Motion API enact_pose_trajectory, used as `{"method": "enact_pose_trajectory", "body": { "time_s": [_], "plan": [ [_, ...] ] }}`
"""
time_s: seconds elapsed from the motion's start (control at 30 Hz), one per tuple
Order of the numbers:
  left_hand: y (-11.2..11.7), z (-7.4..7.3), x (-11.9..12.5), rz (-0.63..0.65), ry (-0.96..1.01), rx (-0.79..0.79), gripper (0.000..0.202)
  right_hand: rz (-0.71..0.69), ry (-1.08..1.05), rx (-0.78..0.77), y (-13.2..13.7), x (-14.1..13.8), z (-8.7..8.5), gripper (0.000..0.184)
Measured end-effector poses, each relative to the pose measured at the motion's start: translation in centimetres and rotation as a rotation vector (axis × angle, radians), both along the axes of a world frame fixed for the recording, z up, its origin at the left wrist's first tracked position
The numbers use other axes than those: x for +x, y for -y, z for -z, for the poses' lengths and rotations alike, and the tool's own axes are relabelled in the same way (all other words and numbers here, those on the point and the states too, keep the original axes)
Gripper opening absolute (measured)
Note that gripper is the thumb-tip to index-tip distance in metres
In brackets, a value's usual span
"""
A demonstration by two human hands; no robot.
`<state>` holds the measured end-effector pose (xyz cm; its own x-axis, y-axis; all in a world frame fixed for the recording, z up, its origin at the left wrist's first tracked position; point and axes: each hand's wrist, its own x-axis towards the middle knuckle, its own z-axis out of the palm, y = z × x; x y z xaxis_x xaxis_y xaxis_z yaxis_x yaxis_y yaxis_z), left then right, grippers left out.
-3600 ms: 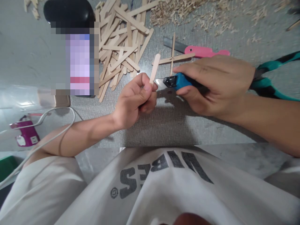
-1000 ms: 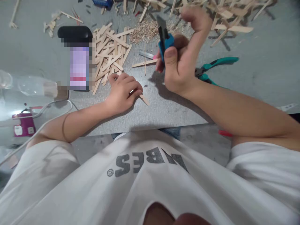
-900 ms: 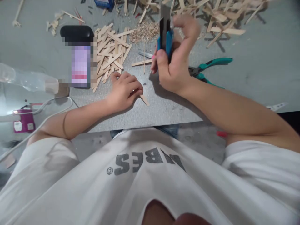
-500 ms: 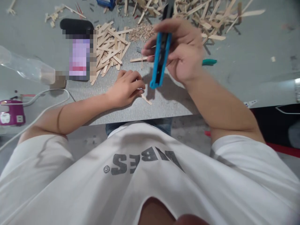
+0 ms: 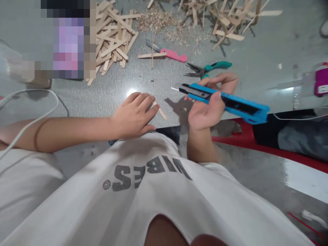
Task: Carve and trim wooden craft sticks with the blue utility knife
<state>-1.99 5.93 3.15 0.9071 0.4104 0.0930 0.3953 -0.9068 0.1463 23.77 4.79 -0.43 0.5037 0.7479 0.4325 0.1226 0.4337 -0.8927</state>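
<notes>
My right hand (image 5: 205, 109) is closed around a blue utility knife (image 5: 230, 102), raised above the table's front edge. Its blade is out and points left, towards my other hand. My left hand (image 5: 137, 112) lies at the table edge, pressing down a wooden craft stick (image 5: 161, 111). One end of that stick sticks out past the index finger; the rest is hidden under the hand. Beyond the hands, two crossed sticks (image 5: 152, 55) lie against a pink cutter (image 5: 175, 55). Green-handled pliers (image 5: 203, 70) rest with open jaws just behind the blue knife.
A heap of craft sticks (image 5: 115, 41) lies at the back left beside a blurred-out phone (image 5: 69, 44). Wood shavings (image 5: 156, 20) and a pile of glued or loose sticks (image 5: 228, 20) spread across the back. A white cable (image 5: 30, 92) crosses the left side.
The right hand has swung right and down with the utility knife, turning it from upright to nearly level, blade leftward. The left hand has flattened over the stick. The view has shifted.
</notes>
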Motion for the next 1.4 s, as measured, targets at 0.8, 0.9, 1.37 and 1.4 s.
{"method": "enact_pose_trajectory", "body": {
  "time_s": [0.8, 0.9, 1.37, 1.4],
  "plan": [
    [0.6, 0.5, 0.3, -0.008, -0.066, 0.058, 0.078, 0.441, -0.038, 0.524, 1.2, -5.2, 0.5, 0.068],
    [0.4, 0.5, 0.3, -0.004, -0.044, 0.031, 0.075, 0.412, -0.043, 0.595, 1.0, -4.5, 0.5, 0.074],
    [0.3, -0.7, 0.8, 0.015, -0.081, -0.080, 0.074, 0.379, -0.052, 0.628, 1.7, -5.0, 1.4, 0.072],
    [0.2, -0.5, 0.8, 0.022, -0.081, -0.085, 0.075, 0.438, -0.082, 0.586, 1.6, -5.2, 1.2, 0.073]
  ]
}}
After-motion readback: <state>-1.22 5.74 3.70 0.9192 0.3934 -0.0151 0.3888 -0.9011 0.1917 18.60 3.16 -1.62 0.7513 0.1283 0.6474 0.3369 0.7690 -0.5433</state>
